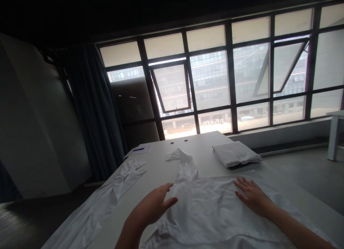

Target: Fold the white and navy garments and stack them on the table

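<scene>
Person's own view down a white tabletop [156, 170], looking toward its far end and a large window [212, 80]. A white shirt [206, 215] lies spread over the near end of the tabletop, running off the lower edge of the view. One sleeve [185, 170] extends from it toward the far edge, so the long axis of the visible cloth runs roughly away from the person, narrowing to a crumpled end [173, 155] near the middle of the tabletop. The right hand [252, 198] rests flat on the shirt's upper right area, palm down, with its fingers [242, 186] spread and lying on the cloth, pinching nothing. The left hand [152, 207] is at the shirt's left side, nearer the sleeve than the right hand is. Its fingers [168, 188] are slightly parted and gently curved, with no fold gathered between them; whether they touch the cloth cannot be told from this view. A second white garment [118, 186] lies crumpled along the left edge of the tabletop, well to the left of the left hand and hanging past the near corner. Toward the far right corner sits a folded white cloth [235, 153], and near the far left corner lie a sheet of paper [139, 150] and a blue pen [138, 149].
</scene>
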Action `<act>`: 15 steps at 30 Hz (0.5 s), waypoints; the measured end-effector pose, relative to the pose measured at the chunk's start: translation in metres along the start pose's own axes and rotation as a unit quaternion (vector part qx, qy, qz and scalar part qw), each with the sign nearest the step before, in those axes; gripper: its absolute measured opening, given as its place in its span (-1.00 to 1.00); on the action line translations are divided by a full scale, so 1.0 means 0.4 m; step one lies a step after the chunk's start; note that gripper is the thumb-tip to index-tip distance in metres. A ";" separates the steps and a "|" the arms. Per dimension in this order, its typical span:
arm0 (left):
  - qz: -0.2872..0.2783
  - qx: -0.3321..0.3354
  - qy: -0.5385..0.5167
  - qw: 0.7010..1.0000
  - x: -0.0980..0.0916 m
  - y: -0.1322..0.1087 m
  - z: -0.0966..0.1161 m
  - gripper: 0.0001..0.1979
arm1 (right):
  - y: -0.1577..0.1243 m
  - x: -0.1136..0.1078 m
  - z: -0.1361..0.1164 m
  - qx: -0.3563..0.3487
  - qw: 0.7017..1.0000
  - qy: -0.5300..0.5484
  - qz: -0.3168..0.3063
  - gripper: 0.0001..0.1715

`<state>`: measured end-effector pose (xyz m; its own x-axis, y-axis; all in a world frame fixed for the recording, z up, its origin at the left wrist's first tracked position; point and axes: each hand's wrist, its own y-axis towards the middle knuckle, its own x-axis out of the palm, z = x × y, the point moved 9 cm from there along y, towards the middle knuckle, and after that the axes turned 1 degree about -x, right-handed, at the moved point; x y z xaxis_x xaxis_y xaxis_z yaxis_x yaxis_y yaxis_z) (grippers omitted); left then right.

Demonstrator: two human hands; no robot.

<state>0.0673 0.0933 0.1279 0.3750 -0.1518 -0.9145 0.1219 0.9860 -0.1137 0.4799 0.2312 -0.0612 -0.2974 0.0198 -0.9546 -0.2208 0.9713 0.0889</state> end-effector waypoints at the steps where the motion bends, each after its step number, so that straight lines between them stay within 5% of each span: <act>1: 0.018 -0.023 0.033 0.999 -0.014 0.003 -0.029 -0.33 | -0.007 -0.011 0.023 0.001 1.000 0.001 0.001 -0.31; 5: -0.002 -0.062 0.099 0.993 0.016 0.042 -0.095 -0.46 | -0.030 -0.078 0.085 0.057 0.997 -0.041 0.027 -0.33; 8: -0.036 -0.045 0.083 0.995 0.075 0.080 -0.090 -0.51 | -0.034 -0.128 0.053 0.124 0.987 -0.082 0.060 -0.39; 11: -0.070 -0.033 0.076 0.994 0.147 0.110 -0.068 -0.51 | -0.005 -0.131 -0.099 0.092 0.991 -0.070 0.073 -0.44; 15: -0.093 -0.012 0.062 0.994 0.224 0.131 -0.036 -0.46 | 0.045 -0.071 -0.392 -0.016 0.998 -0.004 0.059 -0.55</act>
<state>0.0939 0.1321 0.0343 0.2320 -0.3233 -0.9174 0.1567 0.9432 -0.2928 0.3385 0.2110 0.0120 -0.3150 0.1365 -0.9392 -0.2134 0.9541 0.2102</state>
